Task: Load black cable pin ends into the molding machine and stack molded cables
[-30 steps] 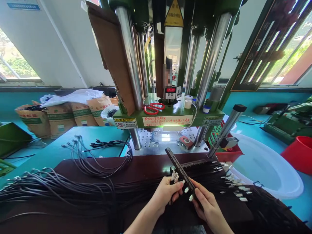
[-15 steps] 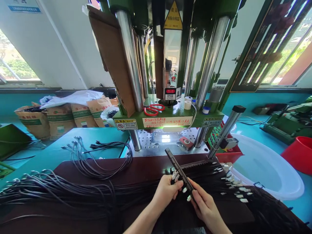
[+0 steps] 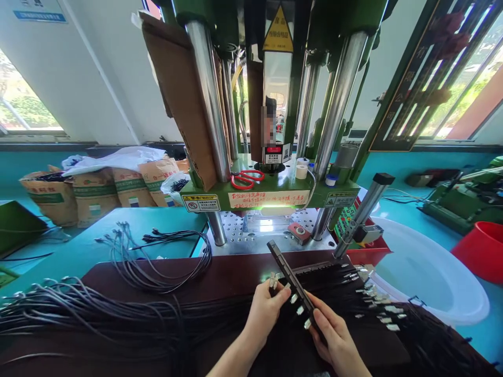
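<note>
My right hand (image 3: 334, 332) grips the lower end of a long dark bar (image 3: 288, 272), which slants up to the left. Several small silvery connectors (image 3: 301, 310) stick out along the bar's left edge. My left hand (image 3: 264, 309) is closed in a pinch beside the bar, with metallic cable connectors (image 3: 273, 280) between and above its fingers. Under both hands lie black cables (image 3: 220, 309) on the dark brown table (image 3: 231, 272). A second dark bar (image 3: 314, 267) rests behind the held one, with black cables running from it.
A green press (image 3: 220, 201) with steel columns stands ahead, bearing red scissors (image 3: 247, 179). Looped cables (image 3: 165, 277) lie left. Connector ends (image 3: 389, 314) spread at the right, near a white tub (image 3: 432, 272) and a red bucket (image 3: 481, 254).
My left hand has shifted slightly left, away from the bar, with connectors in its fingers. Another connector now shows along the bar's edge. My right hand keeps its hold.
</note>
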`<state>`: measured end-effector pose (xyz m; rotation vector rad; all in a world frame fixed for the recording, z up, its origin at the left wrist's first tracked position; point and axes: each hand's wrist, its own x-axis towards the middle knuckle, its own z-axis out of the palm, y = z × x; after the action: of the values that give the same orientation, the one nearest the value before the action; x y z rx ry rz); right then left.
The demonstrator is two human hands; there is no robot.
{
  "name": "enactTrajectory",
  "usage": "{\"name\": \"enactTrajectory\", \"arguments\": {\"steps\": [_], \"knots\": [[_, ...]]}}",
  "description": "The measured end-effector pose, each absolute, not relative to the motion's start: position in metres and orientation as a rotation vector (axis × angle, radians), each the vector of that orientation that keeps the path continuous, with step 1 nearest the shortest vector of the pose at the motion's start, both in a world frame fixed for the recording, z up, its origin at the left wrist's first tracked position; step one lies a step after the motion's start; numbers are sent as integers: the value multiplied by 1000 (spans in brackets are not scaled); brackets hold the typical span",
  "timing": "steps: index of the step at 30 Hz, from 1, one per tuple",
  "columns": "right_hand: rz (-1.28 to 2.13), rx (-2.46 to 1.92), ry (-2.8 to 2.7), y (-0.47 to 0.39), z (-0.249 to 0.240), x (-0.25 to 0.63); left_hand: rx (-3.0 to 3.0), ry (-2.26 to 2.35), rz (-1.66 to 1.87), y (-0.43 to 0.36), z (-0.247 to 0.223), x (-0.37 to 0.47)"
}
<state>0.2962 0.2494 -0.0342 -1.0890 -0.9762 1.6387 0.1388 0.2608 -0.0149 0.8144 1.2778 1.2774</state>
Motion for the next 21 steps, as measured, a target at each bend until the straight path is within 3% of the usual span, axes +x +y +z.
{"name": "enactTrajectory", "arguments": {"steps": [13, 21], "knots": [[1761, -961, -1040, 250, -35, 297, 910, 1268, 1064, 265, -6, 121], [1554, -1100, -1124, 240, -33, 288, 1032, 1337, 1166, 265, -9, 123]]}}
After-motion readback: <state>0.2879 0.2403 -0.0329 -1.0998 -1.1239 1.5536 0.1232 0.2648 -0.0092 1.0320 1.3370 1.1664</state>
